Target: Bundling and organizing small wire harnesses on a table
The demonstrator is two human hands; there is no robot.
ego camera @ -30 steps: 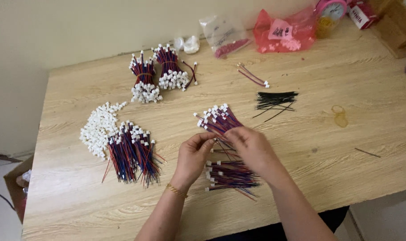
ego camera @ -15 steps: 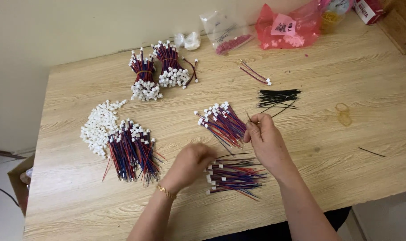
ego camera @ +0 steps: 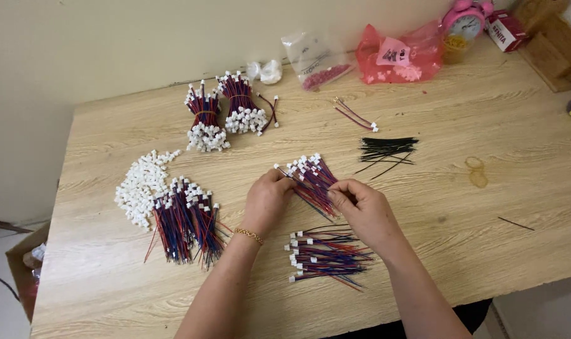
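as both hands pinch it, wire bundle (ego camera: 312, 179), red-blue strands, white plugs fanned

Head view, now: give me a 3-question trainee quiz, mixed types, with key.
1. True or false: both hands touch the same bundle of red and blue wires.
2. What lies right of that bundle? A) black ties B) scissors C) tape roll
3. How many tied bundles stand at the table's far side?

Key:
1. True: left hand and right hand both grip the wire bundle.
2. A, the black ties.
3. Two tied bundles on the table.
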